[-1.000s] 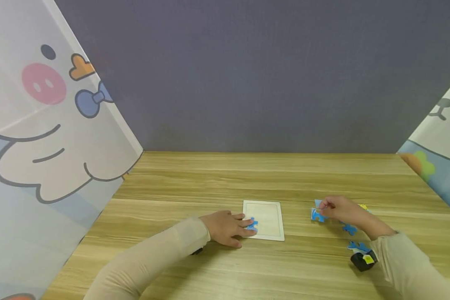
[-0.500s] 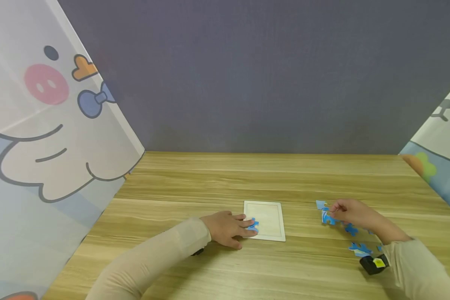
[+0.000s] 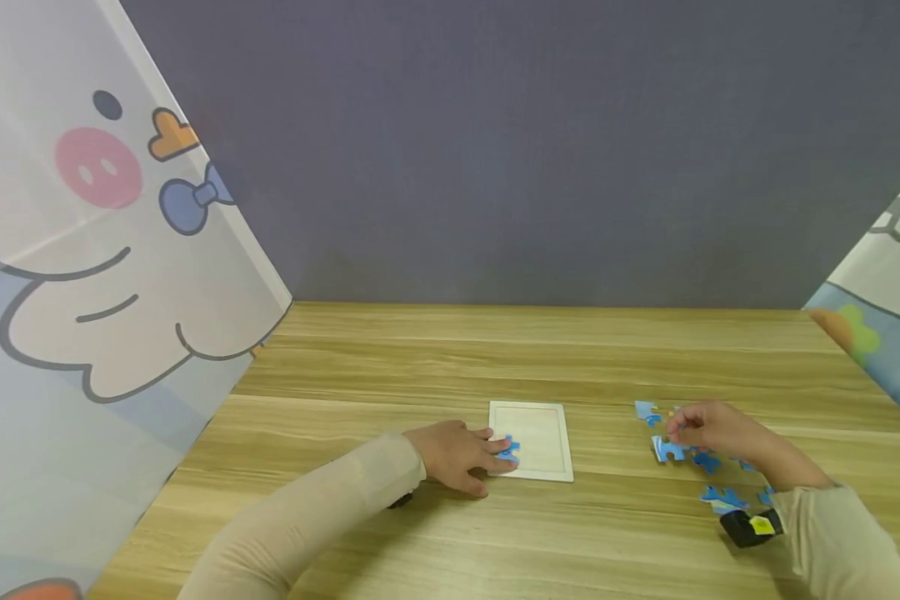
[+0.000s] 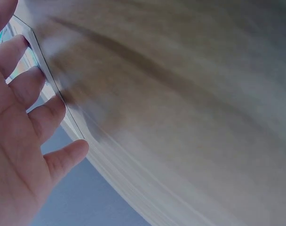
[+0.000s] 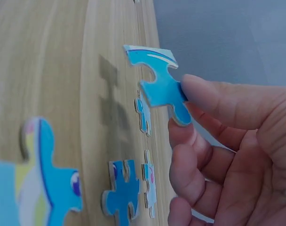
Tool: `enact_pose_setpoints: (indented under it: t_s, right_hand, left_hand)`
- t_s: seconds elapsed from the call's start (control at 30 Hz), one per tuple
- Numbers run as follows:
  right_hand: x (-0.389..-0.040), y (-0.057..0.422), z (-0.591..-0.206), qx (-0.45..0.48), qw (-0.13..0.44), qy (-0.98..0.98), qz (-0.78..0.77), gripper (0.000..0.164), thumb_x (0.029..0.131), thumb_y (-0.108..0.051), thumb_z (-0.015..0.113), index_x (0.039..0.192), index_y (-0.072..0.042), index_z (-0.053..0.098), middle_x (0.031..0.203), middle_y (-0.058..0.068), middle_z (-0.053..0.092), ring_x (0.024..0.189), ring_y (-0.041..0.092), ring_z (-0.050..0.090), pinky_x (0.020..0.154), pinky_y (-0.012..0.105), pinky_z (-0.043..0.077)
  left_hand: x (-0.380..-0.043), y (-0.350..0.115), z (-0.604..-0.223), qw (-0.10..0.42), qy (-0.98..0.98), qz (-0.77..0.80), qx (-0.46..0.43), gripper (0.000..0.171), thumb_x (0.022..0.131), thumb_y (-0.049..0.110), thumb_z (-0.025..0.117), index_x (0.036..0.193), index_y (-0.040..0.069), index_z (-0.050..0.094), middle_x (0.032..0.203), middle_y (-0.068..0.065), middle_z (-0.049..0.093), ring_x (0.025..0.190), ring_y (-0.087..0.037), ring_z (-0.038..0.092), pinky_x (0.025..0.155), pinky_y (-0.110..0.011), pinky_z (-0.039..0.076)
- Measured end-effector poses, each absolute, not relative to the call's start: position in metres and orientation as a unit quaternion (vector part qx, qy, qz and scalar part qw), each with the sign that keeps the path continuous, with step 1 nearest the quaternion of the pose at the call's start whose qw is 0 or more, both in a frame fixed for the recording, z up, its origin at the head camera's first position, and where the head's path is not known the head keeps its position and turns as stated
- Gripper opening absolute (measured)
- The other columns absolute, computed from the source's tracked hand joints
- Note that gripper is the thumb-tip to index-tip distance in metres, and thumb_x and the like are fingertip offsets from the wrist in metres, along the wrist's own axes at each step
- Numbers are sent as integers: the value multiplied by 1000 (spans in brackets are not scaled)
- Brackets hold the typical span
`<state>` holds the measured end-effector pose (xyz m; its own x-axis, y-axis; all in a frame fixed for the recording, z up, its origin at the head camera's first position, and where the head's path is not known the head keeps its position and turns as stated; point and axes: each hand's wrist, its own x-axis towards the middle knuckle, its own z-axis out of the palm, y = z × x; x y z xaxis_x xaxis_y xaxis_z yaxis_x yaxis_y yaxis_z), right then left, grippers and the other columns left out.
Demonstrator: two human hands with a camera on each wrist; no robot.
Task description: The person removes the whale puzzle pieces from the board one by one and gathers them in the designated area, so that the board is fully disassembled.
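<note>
My right hand (image 3: 712, 432) pinches a blue jigsaw piece (image 5: 162, 84) between thumb and fingers, held a little above the table in the right wrist view. In the head view that piece (image 3: 667, 451) shows just left of the fingertips. On the white-rimmed puzzle board (image 3: 543, 437) rests my left hand (image 3: 453, 457), its fingers spread over the left edge. A blue jigsaw piece (image 3: 512, 448) lies in the board's lower left, partly hidden by those fingers. From the left wrist, the left hand's fingers (image 4: 49, 115) reach along the board's edge.
Several loose jigsaw pieces lie around the right hand: one at its upper left (image 3: 647, 412), one below it (image 3: 706, 462), another nearer the front (image 3: 723, 499). The right hand hides part of the group. A grey partition (image 3: 540, 150) stands behind the wooden table (image 3: 420, 358).
My right hand has moved right and slightly towards me, carrying the pinched jigsaw piece away from the piece at its upper left. The left hand stays on the board.
</note>
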<state>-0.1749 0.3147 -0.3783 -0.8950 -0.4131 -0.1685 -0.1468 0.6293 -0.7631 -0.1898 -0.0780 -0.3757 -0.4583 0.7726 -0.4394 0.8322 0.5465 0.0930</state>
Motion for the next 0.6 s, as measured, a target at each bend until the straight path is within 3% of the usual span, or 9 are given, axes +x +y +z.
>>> enact_pose_setpoints:
  t_s: [0.6]
  right_hand:
    - [-178,316,-387,-140,180,878,-421,16,93,-6,57,95,9,64,87,6,62,66,11,47,59,27,43]
  left_hand:
    - [-191,-78,-374,239,850,-39,467,59,94,44,57,148,32,37,155,3,23,141,-22,25,109,-51,28]
